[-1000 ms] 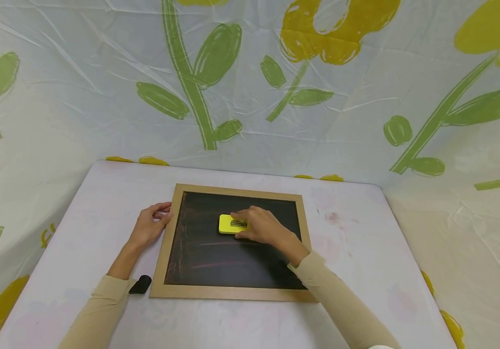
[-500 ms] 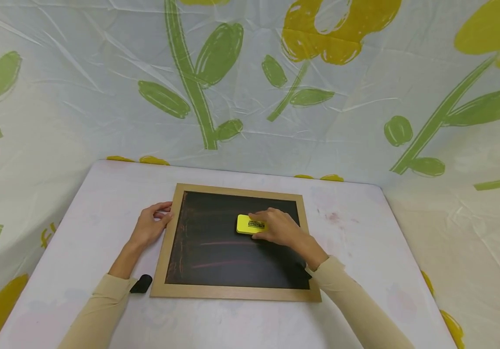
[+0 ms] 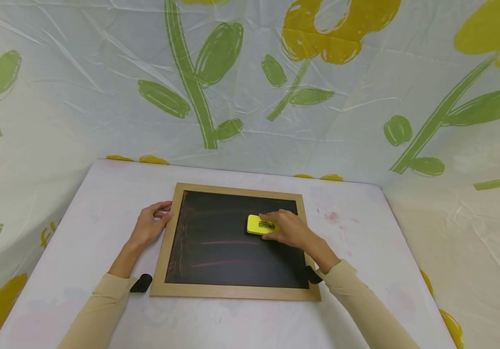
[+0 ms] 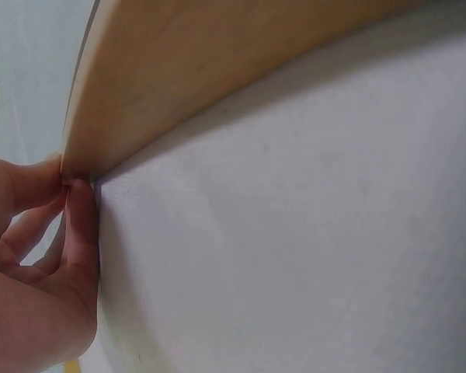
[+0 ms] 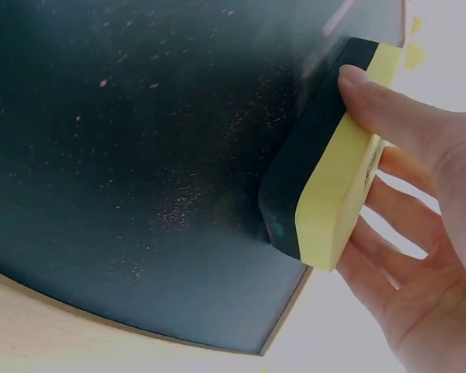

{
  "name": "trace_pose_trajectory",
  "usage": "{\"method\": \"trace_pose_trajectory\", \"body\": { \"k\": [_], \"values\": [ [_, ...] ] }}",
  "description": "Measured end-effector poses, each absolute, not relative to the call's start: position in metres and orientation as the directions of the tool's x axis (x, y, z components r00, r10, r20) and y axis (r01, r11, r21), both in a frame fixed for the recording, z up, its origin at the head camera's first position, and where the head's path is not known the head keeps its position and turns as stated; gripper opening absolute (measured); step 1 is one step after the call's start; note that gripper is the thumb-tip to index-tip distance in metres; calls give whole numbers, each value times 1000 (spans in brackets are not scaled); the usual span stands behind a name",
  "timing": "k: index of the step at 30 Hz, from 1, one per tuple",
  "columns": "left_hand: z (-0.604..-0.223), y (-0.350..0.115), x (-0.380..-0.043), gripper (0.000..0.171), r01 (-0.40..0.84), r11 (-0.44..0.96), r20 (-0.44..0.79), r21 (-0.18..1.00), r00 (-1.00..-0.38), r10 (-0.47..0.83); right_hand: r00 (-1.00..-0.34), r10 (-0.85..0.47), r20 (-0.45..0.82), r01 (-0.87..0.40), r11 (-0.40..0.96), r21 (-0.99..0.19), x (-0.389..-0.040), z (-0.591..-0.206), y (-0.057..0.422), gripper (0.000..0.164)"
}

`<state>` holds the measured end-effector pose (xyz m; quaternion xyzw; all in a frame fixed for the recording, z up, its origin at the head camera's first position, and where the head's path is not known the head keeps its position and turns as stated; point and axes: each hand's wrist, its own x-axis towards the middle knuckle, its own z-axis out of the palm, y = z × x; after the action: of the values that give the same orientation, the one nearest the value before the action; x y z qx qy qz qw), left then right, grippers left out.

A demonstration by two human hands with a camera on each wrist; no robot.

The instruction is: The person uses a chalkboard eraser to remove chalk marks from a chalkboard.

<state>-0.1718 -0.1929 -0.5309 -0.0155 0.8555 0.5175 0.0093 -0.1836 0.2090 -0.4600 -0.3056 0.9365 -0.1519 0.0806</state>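
Observation:
A framed chalkboard point(image 3: 232, 269) with a light wooden border lies on the table, bearing two faint pink chalk lines and smudges along its left side. At the board's left edge, my left hand point(image 3: 148, 227) holds the wooden border point(image 4: 147, 85) between thumb and bent fingers; part of this contact is hidden. My right hand point(image 3: 291, 230) grips a yellow and black board eraser point(image 3: 256, 224), right of the board's middle. In the right wrist view, the eraser point(image 5: 326, 179) has its black side down towards the dark surface, thumb on one side and fingers on the other.
The white table point(image 3: 232, 325) extends around the board, with reddish stains point(image 3: 334, 218) to its right. A black strap-like piece point(image 3: 141, 283) shows by my left cuff and another point(image 3: 313, 275) by my right cuff. A flower-printed sheet point(image 3: 341, 135) hangs behind.
My right hand has slid the eraser rightward across the board, more slowly in the latter half. My left hand stays at the board's left edge.

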Motion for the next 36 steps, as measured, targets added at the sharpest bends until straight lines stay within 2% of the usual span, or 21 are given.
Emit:
{"method": "trace_pose_trajectory", "body": {
  "k": [12,36],
  "values": [
    [-530,-189,-172,39,-34,458,-30,888,-999,-14,-805,-592,-26,-552,766,-330,-170,-454,225,63],
    [-528,-190,-171,40,-51,472,-43,880,-999,-28,-835,-544,-79,-491,803,-339,-132,-451,248,63]
  ]
}}
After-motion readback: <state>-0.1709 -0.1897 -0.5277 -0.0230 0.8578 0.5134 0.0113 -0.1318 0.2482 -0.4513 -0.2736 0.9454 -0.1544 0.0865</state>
